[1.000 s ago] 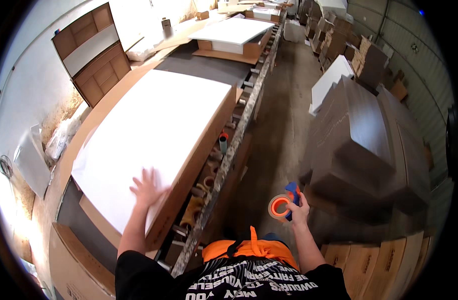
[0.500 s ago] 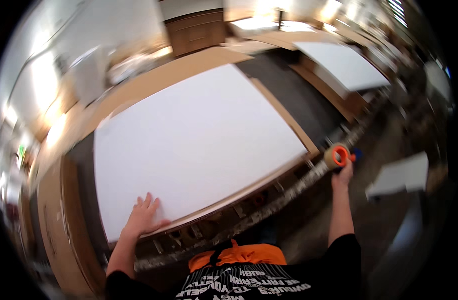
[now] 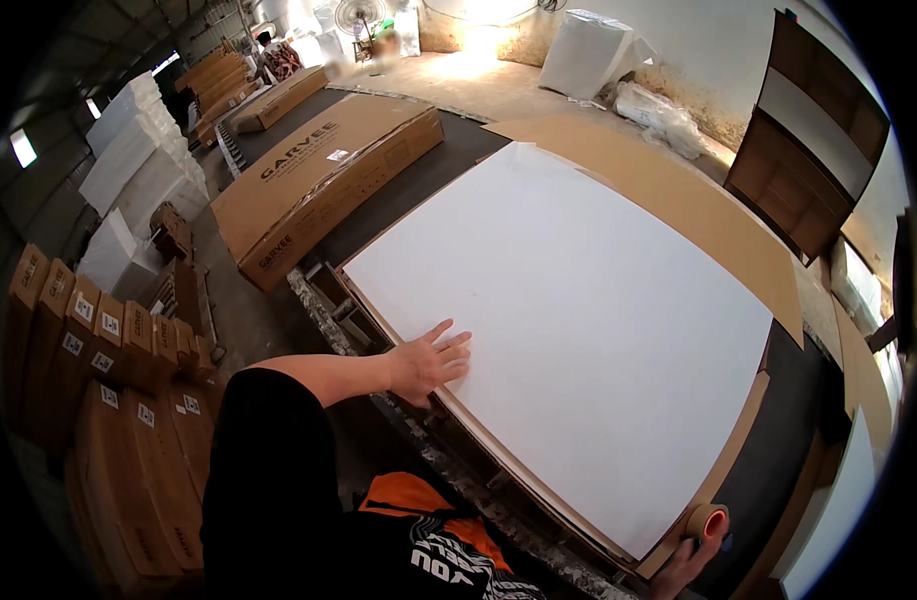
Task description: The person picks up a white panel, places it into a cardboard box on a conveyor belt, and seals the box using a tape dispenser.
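Observation:
A large white sheet [image 3: 578, 330] lies flat over brown cardboard on a dark-topped bench. My left hand [image 3: 428, 365] rests open on the sheet's near edge, fingers spread and palm down. At the near right corner my right hand [image 3: 690, 568] is closed on a tape dispenser [image 3: 705, 521] with a tan roll and an orange-red core. Part of that hand and most of the dispenser's handle are hidden at the lower edge. The dispenser is beside the cardboard edge; I cannot tell whether it touches it.
A long closed carton [image 3: 328, 170] sits on the bench to the left. Stacked cartons [image 3: 128, 430] and white foam blocks [image 3: 143, 150] stand at the far left. A brown cabinet [image 3: 808, 140] leans at the back right. A person [image 3: 278, 58] is in the far background.
My view has swung left, bringing the long carton and stacks into sight. My left hand stays on the white sheet. The tape dispenser remains in my right hand near the sheet's corner.

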`<state>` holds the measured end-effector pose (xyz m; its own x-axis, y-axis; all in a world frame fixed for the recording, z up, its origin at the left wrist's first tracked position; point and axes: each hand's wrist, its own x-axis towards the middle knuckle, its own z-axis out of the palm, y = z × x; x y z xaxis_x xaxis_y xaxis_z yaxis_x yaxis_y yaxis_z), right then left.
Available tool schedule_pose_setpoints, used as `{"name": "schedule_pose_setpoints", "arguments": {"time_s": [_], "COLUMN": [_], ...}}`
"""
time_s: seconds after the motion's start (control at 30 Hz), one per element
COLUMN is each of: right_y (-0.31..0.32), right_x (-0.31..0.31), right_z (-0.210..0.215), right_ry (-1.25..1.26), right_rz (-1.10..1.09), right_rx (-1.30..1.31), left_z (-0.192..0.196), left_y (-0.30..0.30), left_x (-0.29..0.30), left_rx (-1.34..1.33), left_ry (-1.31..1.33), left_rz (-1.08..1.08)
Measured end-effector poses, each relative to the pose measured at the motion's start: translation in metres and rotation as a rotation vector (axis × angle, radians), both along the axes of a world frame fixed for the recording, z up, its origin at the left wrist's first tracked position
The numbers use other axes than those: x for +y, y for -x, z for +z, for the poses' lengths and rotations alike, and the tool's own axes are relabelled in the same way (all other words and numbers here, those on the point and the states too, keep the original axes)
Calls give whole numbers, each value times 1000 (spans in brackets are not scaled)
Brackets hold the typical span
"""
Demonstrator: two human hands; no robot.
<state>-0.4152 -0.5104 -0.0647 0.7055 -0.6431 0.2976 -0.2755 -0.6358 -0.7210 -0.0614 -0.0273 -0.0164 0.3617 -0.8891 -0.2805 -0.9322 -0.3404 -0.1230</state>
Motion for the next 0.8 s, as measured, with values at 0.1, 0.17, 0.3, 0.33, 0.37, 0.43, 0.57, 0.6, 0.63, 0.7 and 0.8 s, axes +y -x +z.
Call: {"name": "schedule_pose_setpoints", "arguments": {"time_s": [0.1, 0.17, 0.3, 0.33, 0.37, 0.43, 0.57, 0.6, 0.63, 0.7, 0.8], "right_y": [-45, -66, -88, -82, -80, -86, -137, -146, -147, -145, -144], "right_x": [93, 90, 83, 81, 79, 92, 169, 177, 183, 186, 185], "right_z": [44, 40, 9, 4, -2, -10, 3, 2, 2, 7, 9], "right_ry": [413, 583, 547, 610, 673, 606, 699, 625, 628, 652, 602], "right_rz": [513, 396, 371, 392, 419, 430, 686, 654, 653, 616, 596], "right_rx": [500, 586, 503, 499, 495, 399, 467, 558, 567, 606, 628], "left_z": [0, -2, -38, -41, -42, -47, -48, -49, -48, -43, -13], "left_y": [-20, -32, -55, -52, -60, -59, -57, -56, -56, -62, -129], "left_x": [-17, -21, -19, -18, -19, -21, -12, -15, -13, 4, 82], "left_rx": [119, 209, 289, 308, 282, 246, 270, 263, 256, 236, -208], "left_ry": [71, 244, 427, 445, 409, 436, 483, 494, 503, 523, 481], "left_rz": [-65, -128, -206, -205, -194, -182, -132, -122, -110, -38, 269]}}
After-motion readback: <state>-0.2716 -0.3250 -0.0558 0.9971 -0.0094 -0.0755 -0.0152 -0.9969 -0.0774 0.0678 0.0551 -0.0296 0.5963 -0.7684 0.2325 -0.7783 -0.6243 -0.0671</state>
